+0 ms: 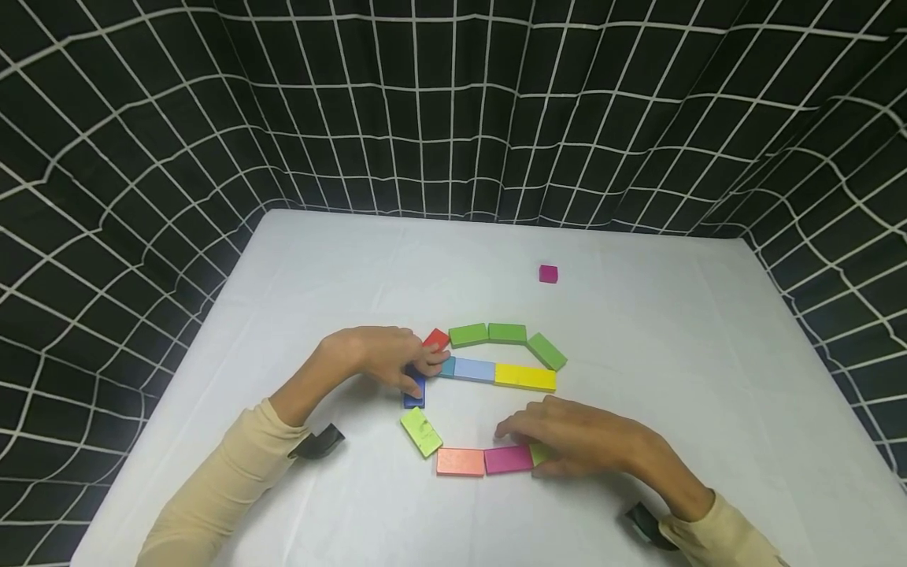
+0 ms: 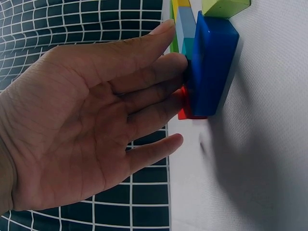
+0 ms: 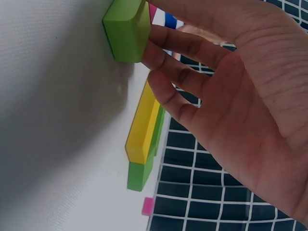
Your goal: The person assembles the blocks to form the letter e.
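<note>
My left hand (image 1: 386, 354) rests at the left of a curved run of blocks, thumb on the dark blue block (image 2: 214, 65). Its other fingers reach over toward the red block (image 1: 436, 339) and the teal block (image 1: 447, 368), which they partly cover. At the lower right end, my right hand (image 1: 584, 433) pinches a light green block (image 3: 127, 31) between thumb and fingers, hiding most of it in the head view. That block adjoins a magenta block (image 1: 509, 459). Left of it lie a salmon block (image 1: 460, 462) and a speckled lime block (image 1: 421, 431).
A light blue block (image 1: 474, 370) and a yellow block (image 1: 525, 377) form a middle row. Above them, green blocks (image 1: 507, 334) arc to the right. One small magenta cube (image 1: 549, 274) sits apart near the back of the white table (image 1: 340, 268). Dark grid-patterned cloth (image 1: 453, 110) surrounds the table.
</note>
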Motion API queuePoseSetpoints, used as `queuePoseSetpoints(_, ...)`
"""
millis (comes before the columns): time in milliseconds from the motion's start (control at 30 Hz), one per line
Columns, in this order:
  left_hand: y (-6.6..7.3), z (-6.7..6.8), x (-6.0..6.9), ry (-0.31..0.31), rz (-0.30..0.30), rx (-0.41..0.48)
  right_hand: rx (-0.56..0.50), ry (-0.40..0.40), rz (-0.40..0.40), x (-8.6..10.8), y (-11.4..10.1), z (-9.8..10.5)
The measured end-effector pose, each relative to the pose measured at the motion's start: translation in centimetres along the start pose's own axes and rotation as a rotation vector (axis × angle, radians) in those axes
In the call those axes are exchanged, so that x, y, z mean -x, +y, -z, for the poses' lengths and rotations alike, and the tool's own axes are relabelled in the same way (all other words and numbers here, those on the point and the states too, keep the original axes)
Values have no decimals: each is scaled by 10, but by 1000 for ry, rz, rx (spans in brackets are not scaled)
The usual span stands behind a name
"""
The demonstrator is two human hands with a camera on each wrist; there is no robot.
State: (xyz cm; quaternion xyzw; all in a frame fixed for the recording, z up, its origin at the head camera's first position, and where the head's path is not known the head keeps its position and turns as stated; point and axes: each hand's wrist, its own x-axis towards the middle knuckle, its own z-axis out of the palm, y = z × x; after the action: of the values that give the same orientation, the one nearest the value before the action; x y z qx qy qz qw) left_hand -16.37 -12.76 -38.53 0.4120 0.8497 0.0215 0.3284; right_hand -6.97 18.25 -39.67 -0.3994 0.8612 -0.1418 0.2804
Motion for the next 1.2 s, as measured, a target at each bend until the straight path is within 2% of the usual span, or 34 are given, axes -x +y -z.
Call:
queuePoseSetpoints(533, -1, -2, 1, 9, -11, 12, 18, -13, -12, -1, 0, 1)
queuePoseSetpoints(800, -2, -1, 0, 7, -7, 7, 84, 80, 73, 5, 1, 9)
queuePoseSetpoints(1100, -1, -1, -1, 1, -8, 3, 143, 144, 81, 9, 3, 23)
queuePoseSetpoints(1200, -1, -1, -1, 1, -6, -1, 147, 163, 60, 10, 6, 30)
